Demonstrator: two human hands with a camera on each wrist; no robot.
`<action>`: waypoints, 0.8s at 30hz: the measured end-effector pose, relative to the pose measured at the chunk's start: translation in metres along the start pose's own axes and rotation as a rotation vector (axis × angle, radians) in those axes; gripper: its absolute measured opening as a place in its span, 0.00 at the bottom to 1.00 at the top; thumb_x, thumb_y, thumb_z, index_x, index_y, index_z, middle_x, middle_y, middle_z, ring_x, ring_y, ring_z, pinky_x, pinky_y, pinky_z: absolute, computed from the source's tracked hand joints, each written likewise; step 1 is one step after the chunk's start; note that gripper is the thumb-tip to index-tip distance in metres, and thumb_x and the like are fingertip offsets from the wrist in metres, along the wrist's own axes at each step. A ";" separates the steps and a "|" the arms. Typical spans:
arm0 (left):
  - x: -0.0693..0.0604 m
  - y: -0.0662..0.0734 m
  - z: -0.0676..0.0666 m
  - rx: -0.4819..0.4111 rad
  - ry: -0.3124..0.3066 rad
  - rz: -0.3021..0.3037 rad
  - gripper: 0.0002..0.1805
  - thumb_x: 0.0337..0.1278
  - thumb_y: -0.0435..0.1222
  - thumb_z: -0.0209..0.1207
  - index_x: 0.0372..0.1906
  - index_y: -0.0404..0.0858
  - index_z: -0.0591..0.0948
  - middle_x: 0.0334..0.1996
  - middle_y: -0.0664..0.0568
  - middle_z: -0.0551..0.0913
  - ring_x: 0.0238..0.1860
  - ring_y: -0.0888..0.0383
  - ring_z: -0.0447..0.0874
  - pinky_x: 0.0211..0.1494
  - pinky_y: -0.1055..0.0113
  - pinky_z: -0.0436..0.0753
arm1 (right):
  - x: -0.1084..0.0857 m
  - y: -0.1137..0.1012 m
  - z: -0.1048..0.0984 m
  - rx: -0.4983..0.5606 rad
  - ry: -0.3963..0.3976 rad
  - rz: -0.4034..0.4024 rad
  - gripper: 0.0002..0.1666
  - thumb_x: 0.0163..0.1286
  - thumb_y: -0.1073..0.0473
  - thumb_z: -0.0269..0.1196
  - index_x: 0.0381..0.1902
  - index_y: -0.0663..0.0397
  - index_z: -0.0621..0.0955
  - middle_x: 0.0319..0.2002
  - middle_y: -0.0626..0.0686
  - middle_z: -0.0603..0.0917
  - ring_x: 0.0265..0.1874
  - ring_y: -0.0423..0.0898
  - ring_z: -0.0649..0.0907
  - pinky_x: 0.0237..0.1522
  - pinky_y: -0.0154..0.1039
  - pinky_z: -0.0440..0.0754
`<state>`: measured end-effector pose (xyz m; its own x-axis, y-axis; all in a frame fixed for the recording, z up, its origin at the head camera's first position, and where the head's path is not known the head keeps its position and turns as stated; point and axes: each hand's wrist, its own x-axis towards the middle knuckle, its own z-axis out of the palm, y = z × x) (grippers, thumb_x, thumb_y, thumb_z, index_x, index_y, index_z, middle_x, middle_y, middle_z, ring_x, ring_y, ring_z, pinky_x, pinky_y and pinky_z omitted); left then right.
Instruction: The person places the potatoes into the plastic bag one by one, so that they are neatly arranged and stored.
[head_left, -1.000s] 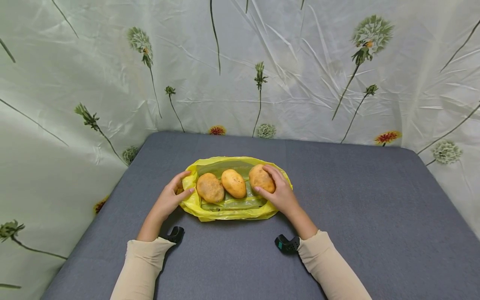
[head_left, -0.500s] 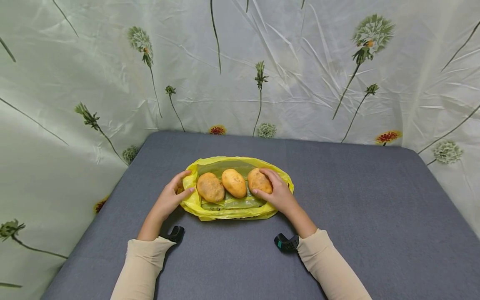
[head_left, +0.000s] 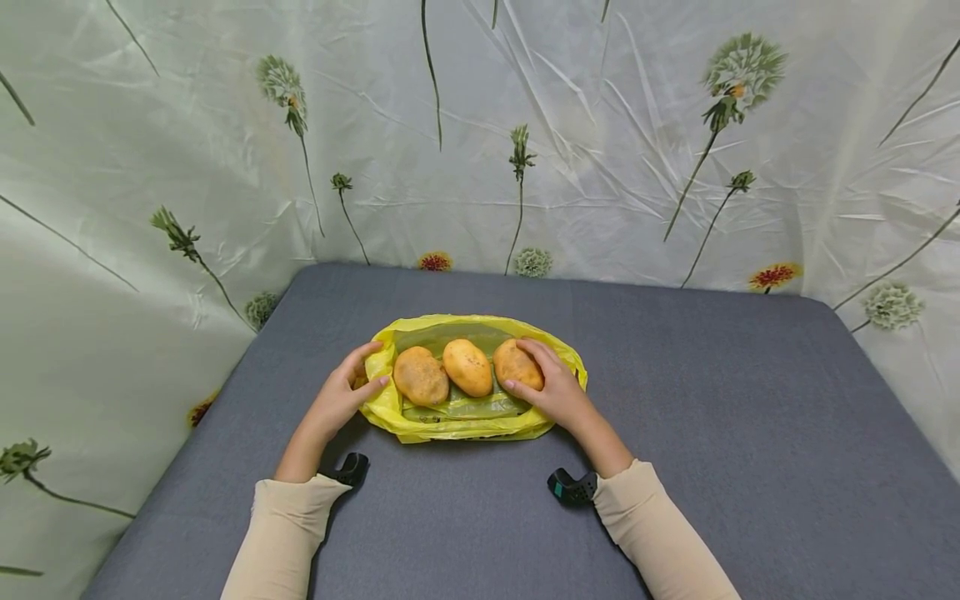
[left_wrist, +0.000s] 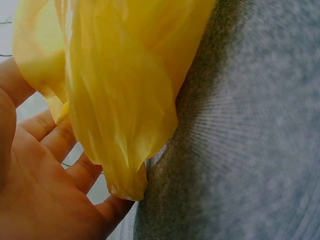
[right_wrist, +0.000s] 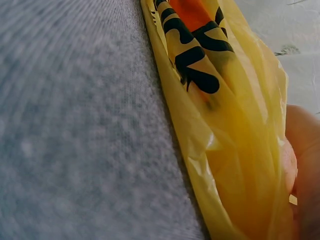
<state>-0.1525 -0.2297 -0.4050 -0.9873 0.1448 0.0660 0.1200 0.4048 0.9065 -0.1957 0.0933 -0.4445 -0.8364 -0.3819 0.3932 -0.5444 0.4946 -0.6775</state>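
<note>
A yellow plastic bag (head_left: 468, 431) lies spread with its mouth facing up in the head view. Inside it, three potatoes sit in a row: a left potato (head_left: 421, 376), a middle potato (head_left: 467, 367) and a right potato (head_left: 516, 364). My right hand (head_left: 557, 385) grips the right potato from its right side, thumb in front and fingers behind. At the bag's left end my left hand (head_left: 339, 393) holds the rim, thumb and fingers on either side of it. The left wrist view has gathered yellow plastic (left_wrist: 120, 100) between thumb and fingers.
A grey cloth-covered table (head_left: 712, 417) lies under the bag. Behind and to the left hangs a pale curtain (head_left: 600, 150) with printed flowers. Each wrist wears a black strap device, such as the right wrist device (head_left: 572, 487).
My right hand has lowered the right potato into the bag and shifted it slightly left, towards the middle potato. The left hand stays at the bag's left rim.
</note>
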 end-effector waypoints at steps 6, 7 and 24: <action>0.004 -0.008 0.001 -0.001 -0.002 0.026 0.30 0.57 0.30 0.55 0.64 0.31 0.59 0.43 0.36 0.71 0.37 0.52 0.69 0.36 0.68 0.72 | 0.000 -0.004 -0.003 -0.026 -0.008 -0.012 0.33 0.59 0.51 0.63 0.60 0.57 0.68 0.61 0.57 0.65 0.59 0.54 0.64 0.54 0.52 0.64; 0.005 -0.012 0.000 0.009 -0.002 0.028 0.31 0.57 0.30 0.56 0.64 0.32 0.59 0.45 0.37 0.71 0.38 0.52 0.69 0.37 0.67 0.72 | 0.000 -0.005 -0.004 -0.027 -0.009 -0.018 0.32 0.60 0.51 0.63 0.60 0.57 0.68 0.61 0.57 0.64 0.60 0.54 0.64 0.55 0.52 0.63; 0.008 -0.007 -0.001 0.355 0.058 0.175 0.41 0.56 0.45 0.57 0.70 0.43 0.50 0.69 0.45 0.45 0.66 0.42 0.41 0.57 0.38 0.49 | -0.007 -0.016 -0.037 -0.138 0.083 -0.163 0.34 0.60 0.56 0.62 0.62 0.60 0.64 0.63 0.60 0.61 0.63 0.54 0.58 0.57 0.55 0.57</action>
<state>-0.1612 -0.2318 -0.4102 -0.9518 0.1920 0.2392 0.3053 0.6671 0.6795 -0.1833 0.1173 -0.4133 -0.7360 -0.4027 0.5441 -0.6715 0.5363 -0.5114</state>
